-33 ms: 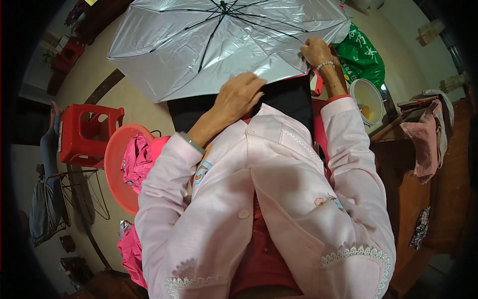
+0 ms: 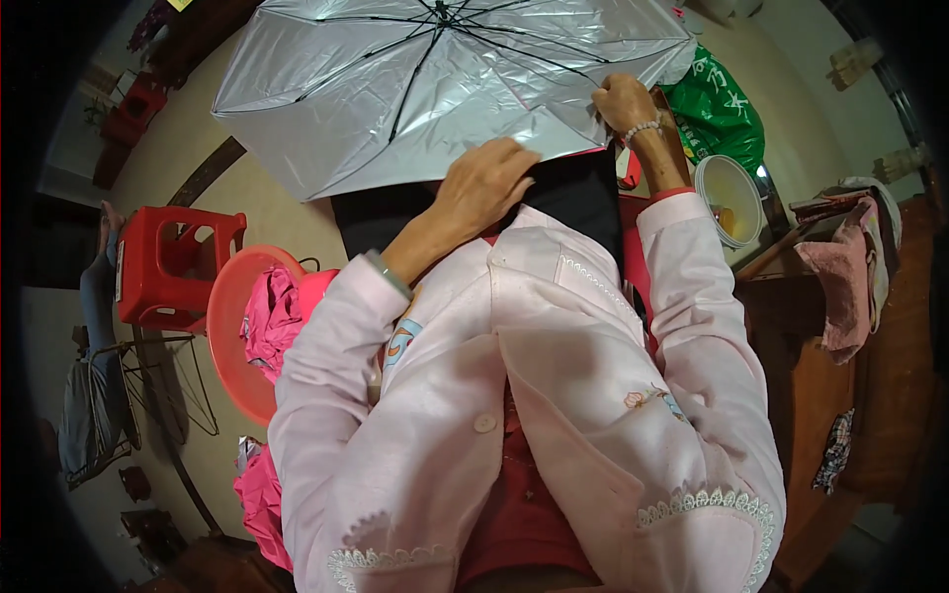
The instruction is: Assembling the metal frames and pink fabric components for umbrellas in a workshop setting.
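Observation:
An opened umbrella (image 2: 346, 128) with a silver lining and black ribs lies inside-up across the upper part of the head view. My right hand (image 2: 625, 104) is closed in a fist on the canopy's right edge, gripping its cloth. A beaded bracelet circles that wrist. At the near hem, left of the right hand, my left hand (image 2: 484, 183) has its fingers bent and drawn together. Its fingertips are slightly blurred, and what they pinch is too small or hidden to tell. Black cloth (image 2: 578, 203) covers my lap under the hem.
To the left stand a red plastic stool (image 2: 163, 267) and a coral basin (image 2: 232, 371) holding pink cloth (image 2: 272, 316). More pink cloth (image 2: 262, 504) lies lower. A green bag (image 2: 727, 114) and a white bucket (image 2: 741, 198) are at the right, beside wooden furniture (image 2: 820, 415) with draped cloths.
My left hand has shifted slightly right and up along the hem. The canopy's near edge has moved a little; my right hand stays at its edge.

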### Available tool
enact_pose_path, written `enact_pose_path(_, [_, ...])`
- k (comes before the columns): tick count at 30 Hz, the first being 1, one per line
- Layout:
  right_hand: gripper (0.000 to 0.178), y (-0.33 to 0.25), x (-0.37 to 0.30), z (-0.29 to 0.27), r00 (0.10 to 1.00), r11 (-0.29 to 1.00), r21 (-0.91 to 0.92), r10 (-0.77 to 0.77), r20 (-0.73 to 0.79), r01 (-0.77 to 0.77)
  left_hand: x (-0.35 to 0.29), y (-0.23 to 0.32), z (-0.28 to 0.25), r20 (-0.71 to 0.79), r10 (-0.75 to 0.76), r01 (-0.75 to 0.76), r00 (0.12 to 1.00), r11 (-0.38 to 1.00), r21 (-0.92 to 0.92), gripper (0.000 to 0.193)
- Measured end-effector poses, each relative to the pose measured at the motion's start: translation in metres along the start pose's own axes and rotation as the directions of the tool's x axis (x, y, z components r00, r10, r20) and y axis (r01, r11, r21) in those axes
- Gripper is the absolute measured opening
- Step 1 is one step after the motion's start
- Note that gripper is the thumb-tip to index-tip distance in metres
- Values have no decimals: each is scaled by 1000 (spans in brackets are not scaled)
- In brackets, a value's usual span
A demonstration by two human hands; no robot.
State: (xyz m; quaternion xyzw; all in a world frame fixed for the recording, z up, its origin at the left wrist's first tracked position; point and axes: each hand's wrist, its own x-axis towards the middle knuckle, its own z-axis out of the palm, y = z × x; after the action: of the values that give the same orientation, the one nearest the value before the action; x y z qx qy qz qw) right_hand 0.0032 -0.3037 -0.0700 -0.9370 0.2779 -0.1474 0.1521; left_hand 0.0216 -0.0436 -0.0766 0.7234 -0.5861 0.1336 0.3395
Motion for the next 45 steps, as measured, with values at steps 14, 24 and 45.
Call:
enact_pose_path(14, [23, 11, -3, -11, 997, 979, -186, -77, 28, 81, 18, -6, 3, 72, -29, 36, 997, 995, -88, 8])
enact_pose_path(24, [20, -17, -21, -23, 953, 897, -346, -303, -31, 274, -39, -32, -52, -57, -92, 106, 994, 930, 351, 10])
enact_pose_path(45, [3, -17, -25, -23, 802, 749, -307, -590, 94, 587, -38, -17, -68, -85, -120, 146, 989, 867, 477, 9])
